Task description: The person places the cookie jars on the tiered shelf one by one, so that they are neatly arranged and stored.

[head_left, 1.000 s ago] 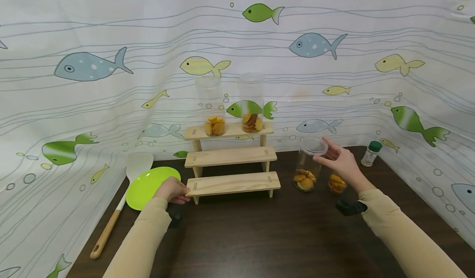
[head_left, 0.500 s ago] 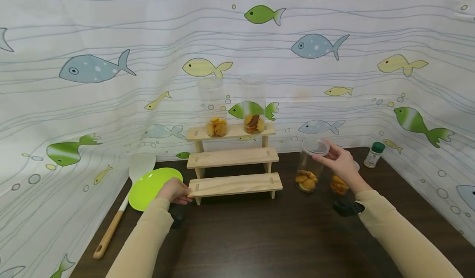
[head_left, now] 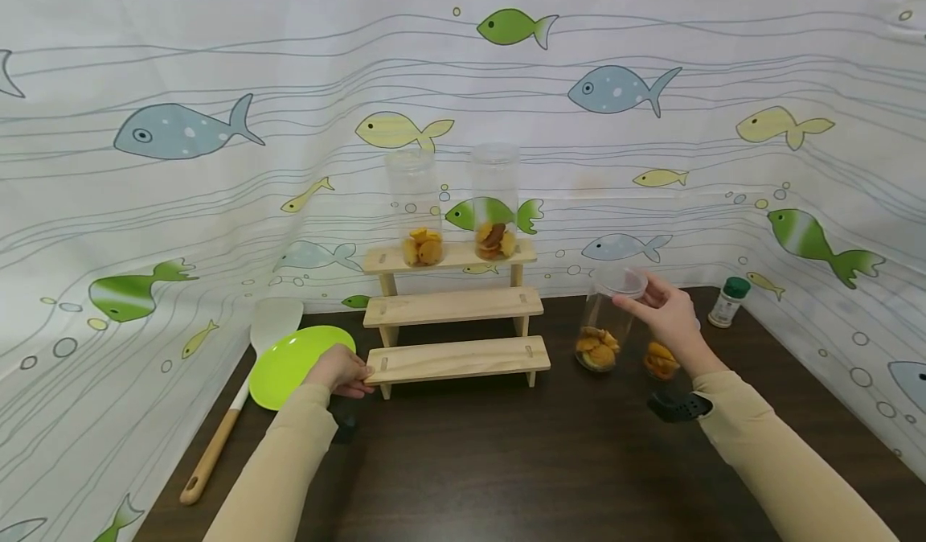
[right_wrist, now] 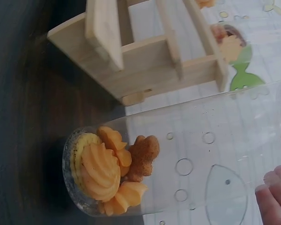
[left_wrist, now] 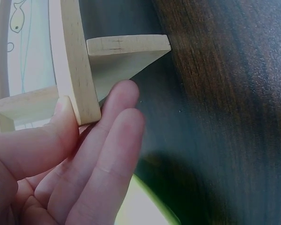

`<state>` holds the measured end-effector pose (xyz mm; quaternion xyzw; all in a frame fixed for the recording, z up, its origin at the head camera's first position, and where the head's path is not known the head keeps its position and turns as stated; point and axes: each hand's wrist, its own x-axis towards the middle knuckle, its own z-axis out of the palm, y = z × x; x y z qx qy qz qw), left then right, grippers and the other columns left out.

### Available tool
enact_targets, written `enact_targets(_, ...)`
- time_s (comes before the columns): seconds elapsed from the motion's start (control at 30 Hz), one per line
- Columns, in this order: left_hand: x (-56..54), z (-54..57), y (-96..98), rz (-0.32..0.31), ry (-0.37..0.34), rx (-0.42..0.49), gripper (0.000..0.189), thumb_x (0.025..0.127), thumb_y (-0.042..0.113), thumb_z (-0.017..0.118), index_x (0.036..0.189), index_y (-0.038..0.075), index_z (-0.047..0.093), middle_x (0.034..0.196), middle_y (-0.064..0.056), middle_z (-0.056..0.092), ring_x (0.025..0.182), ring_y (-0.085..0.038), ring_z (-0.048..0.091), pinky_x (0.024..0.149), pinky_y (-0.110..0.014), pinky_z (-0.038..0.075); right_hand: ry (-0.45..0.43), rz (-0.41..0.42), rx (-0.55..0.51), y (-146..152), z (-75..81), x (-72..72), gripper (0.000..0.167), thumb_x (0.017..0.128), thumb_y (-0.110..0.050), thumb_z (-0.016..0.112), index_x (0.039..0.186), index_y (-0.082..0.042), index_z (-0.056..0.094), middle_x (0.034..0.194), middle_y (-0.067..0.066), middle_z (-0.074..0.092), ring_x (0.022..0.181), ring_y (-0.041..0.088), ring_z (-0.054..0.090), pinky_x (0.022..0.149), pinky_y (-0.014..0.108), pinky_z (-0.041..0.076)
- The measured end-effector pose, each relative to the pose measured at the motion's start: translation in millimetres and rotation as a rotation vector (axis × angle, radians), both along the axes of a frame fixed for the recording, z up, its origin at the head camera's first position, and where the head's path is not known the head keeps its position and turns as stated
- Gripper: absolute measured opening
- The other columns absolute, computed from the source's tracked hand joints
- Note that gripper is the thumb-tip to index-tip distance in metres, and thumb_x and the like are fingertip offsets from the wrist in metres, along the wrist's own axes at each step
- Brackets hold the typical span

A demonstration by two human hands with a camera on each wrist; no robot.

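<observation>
My left hand pinches the left end of the lowest board of a three-step wooden shelf. In the left wrist view the thumb lies on top of the board's end, the fingers below. At the right, my right hand grips a tall clear jar near its top, thumb and fingers on either side. Cookies fill only the jar's bottom. It leans slightly, its top toward the right. Behind the right hand, a second cookie jar is partly hidden.
Two clear jars with cookies, one left and one right, stand on the shelf's top step. A green plate and a wooden-handled spatula lie at the left. A green-capped seasoning bottle stands back right, near the fish-print curtain.
The jar in my right hand has risen a little and tipped, its top shifting slightly right. My left hand keeps its hold on the shelf board.
</observation>
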<state>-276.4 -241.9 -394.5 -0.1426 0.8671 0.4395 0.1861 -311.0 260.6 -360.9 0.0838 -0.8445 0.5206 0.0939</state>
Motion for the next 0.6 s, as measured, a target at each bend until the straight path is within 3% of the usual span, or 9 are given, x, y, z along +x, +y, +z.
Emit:
enact_targets(0.13,-2.0,-3.5,-1.4,0.013,0.001,-0.007,0.028,0.09,0.006,0.063,0.106,-0.017,0.06,0.083,-0.024,0.069,0.073,-0.027,0.072,0.064,-0.036,0.06,0.005,-0.029,-0.006,-2,6.2,1.9,0.076,0.089,-0.038,0.065,0.147,-0.003,0.031,0.145,0.02,0.04,0.129,0.036,0.044,0.09,0.017,0.047)
enact_targets(0.23,-2.6,-4.0,-1.9,0.006,0.004,0.01,0.027,0.091,0.005,0.062,0.104,-0.018,0.059,0.081,-0.024,0.069,0.071,-0.026,0.072,0.062,-0.034,0.06,0.032,-0.035,-0.023,-4,8.9,2.7,0.072,0.089,-0.036,0.066,0.146,-0.005,0.034,0.143,0.02,0.043,0.127,0.031,0.048,0.085,0.011,0.047)
enact_targets(0.5,11.5,10.1,8.3,0.032,0.018,-0.007,0.026,0.092,0.002,0.059,0.107,-0.019,0.058,0.085,-0.027,0.069,0.078,-0.03,0.072,0.066,-0.035,0.06,0.156,-0.065,-0.104,-8,19.1,9.9,0.064,0.09,-0.024,0.067,0.145,-0.007,0.038,0.14,0.02,0.047,0.112,-0.003,0.055,0.079,0.005,0.047)
enact_targets(0.6,12.2,11.2,7.8,0.037,0.015,0.006,0.026,0.092,0.003,0.059,0.107,-0.018,0.058,0.085,-0.026,0.069,0.08,-0.031,0.071,0.067,-0.035,0.06,0.175,-0.074,-0.134,-12,25.8,11.4,0.063,0.09,-0.021,0.067,0.145,-0.008,0.038,0.14,0.017,0.048,0.11,-0.006,0.055,0.079,0.005,0.047)
